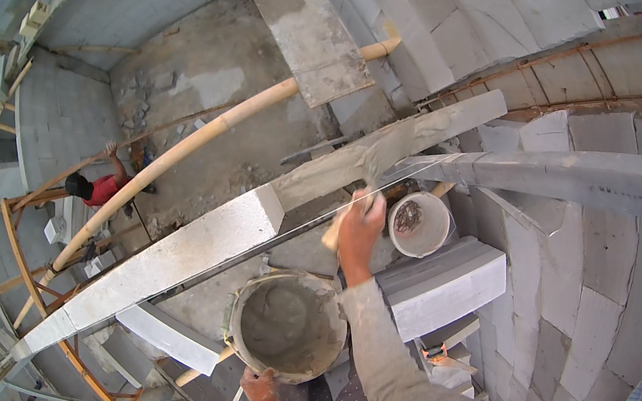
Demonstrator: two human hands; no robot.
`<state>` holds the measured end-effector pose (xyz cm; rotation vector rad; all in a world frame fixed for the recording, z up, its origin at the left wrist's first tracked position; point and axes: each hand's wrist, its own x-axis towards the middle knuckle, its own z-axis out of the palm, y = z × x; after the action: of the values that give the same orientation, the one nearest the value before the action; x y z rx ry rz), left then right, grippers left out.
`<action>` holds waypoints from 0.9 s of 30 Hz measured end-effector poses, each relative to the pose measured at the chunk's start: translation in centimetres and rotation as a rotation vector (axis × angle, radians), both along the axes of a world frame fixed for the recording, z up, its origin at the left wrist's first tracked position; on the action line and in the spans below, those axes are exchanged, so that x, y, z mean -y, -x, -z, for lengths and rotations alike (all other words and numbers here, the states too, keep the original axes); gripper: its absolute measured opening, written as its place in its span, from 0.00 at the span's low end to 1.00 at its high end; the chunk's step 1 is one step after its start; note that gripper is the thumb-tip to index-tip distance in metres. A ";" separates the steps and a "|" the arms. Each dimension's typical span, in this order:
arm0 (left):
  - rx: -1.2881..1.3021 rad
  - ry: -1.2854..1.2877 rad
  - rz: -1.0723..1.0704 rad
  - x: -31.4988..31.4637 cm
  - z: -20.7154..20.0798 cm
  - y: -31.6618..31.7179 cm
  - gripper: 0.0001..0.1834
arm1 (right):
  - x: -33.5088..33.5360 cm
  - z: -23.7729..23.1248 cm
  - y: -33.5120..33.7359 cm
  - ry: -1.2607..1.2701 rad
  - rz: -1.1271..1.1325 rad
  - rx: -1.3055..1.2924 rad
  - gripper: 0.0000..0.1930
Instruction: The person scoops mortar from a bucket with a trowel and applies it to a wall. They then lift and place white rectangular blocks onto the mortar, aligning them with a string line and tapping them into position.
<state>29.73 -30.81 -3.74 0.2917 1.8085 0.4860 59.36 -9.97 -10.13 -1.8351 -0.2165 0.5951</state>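
My right hand is closed round the pale handle of a trowel, held over the top of a block wall. Its blade is partly hidden against the wet grey mortar spread along the wall top. Beside that mortar, to the left, a row of white blocks runs toward the lower left. Close to my body stands a bucket with wet mortar inside. My left hand is closed on this bucket's near rim. A thin taut string passes along the wall by my right hand.
A smaller white bucket and a loose white block lie to the right. A long metal bar extends rightward. Beyond the wall are a bamboo pole, a board and, far below, a person in red.
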 end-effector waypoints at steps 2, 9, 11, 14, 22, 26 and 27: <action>-0.021 0.040 0.002 0.3 0.0 0.2 0.15 | -3.6 1.8 -2.6 0.161 0.023 0.348 0.19; -0.022 0.052 -0.015 0.2 -0.1 -0.2 0.14 | -4.0 3.3 -2.3 0.427 -0.066 0.406 0.26; -0.023 0.039 0.005 -0.3 -0.2 -0.4 0.14 | -1.6 2.5 0.7 0.449 -0.150 0.366 0.27; -0.047 -0.005 0.118 -1.4 0.3 -0.2 0.12 | 3.1 0.7 4.6 0.429 -0.218 0.404 0.27; -0.100 -0.152 0.338 -3.0 0.6 -0.9 0.12 | 22.0 -11.8 1.4 0.530 -0.941 0.269 0.22; 0.007 -0.245 0.255 -4.1 -1.4 -3.8 0.14 | 21.2 -10.6 0.6 0.839 -1.310 0.411 0.21; 0.031 -0.271 0.243 -4.3 -1.8 -4.6 0.14 | 20.3 -8.9 0.8 0.882 -1.375 0.494 0.21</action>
<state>34.32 -26.53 -1.94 0.6784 1.6493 0.5592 58.56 -30.31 -1.18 -2.4697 -1.8849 1.2641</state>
